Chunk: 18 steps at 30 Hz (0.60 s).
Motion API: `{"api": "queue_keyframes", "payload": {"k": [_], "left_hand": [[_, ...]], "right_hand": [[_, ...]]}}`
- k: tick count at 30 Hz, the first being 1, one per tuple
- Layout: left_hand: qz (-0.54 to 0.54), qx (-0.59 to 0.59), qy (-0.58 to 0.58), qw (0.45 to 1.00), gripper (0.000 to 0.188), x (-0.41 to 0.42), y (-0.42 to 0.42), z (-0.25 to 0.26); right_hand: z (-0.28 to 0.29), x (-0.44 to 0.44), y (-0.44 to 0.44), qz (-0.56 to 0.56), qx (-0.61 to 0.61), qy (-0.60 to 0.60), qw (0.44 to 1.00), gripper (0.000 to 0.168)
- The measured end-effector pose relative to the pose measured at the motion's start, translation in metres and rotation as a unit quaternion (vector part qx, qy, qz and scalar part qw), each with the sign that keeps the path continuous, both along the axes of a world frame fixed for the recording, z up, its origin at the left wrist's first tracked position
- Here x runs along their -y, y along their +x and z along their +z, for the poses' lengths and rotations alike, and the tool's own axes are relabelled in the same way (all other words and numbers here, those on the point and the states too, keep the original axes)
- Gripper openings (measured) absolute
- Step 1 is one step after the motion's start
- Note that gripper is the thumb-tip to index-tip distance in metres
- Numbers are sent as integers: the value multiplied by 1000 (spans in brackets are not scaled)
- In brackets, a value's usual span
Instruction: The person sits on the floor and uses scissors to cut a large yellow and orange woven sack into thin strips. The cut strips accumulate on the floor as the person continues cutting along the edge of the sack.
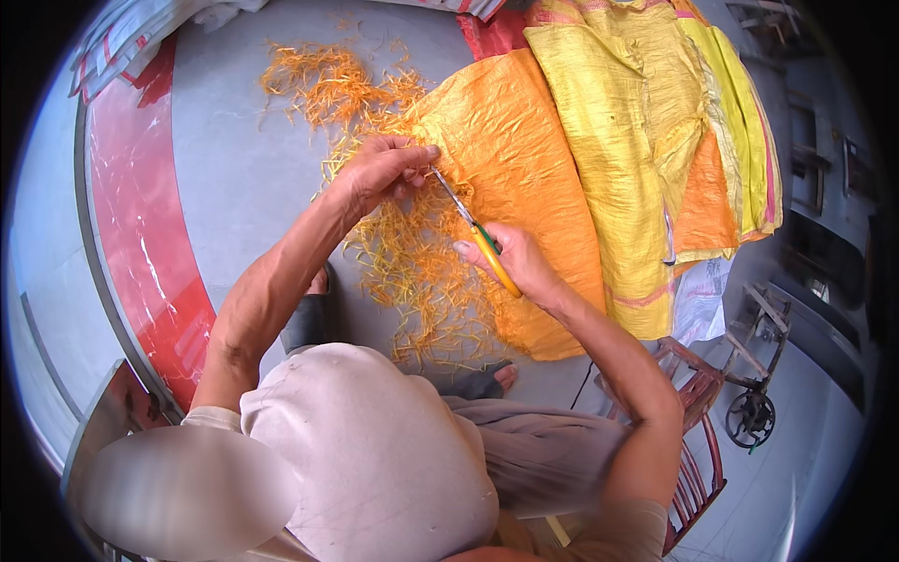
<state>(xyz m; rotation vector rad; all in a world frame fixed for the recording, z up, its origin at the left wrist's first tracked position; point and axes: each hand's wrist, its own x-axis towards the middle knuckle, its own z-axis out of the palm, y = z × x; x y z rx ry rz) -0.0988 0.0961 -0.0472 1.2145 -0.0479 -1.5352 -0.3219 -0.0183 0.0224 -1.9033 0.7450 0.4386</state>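
Note:
My right hand (516, 260) holds scissors (484, 249) with yellow and green handles, their blades pointing up and left. The blade tips are close to the fingertips of my left hand (397, 165), which pinches the frayed left edge of an orange woven plastic sack (513, 140). Whether the blades are apart cannot be seen clearly. Cut orange and yellow strands (400, 260) lie on the floor below both hands, and another heap of orange strands (323, 77) lies farther up and left.
Yellow woven sacks (604, 161) lie to the right of the orange one. A red wooden chair (695, 393) stands at the lower right, near a metal frame with a black wheel (750, 419). White folded sacks (133, 42) are at the upper left.

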Motion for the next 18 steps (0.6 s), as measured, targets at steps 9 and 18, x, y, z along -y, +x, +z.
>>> {"api": "queue_keyframes", "payload": {"k": [9, 18], "left_hand": [[9, 20, -16, 1000, 15, -13, 5, 5], [-18, 66, -33, 997, 15, -15, 0, 2]], "right_hand": [[4, 2, -7, -19, -49, 123, 991, 46], [6, 5, 15, -59, -110, 197, 972, 40]]}}
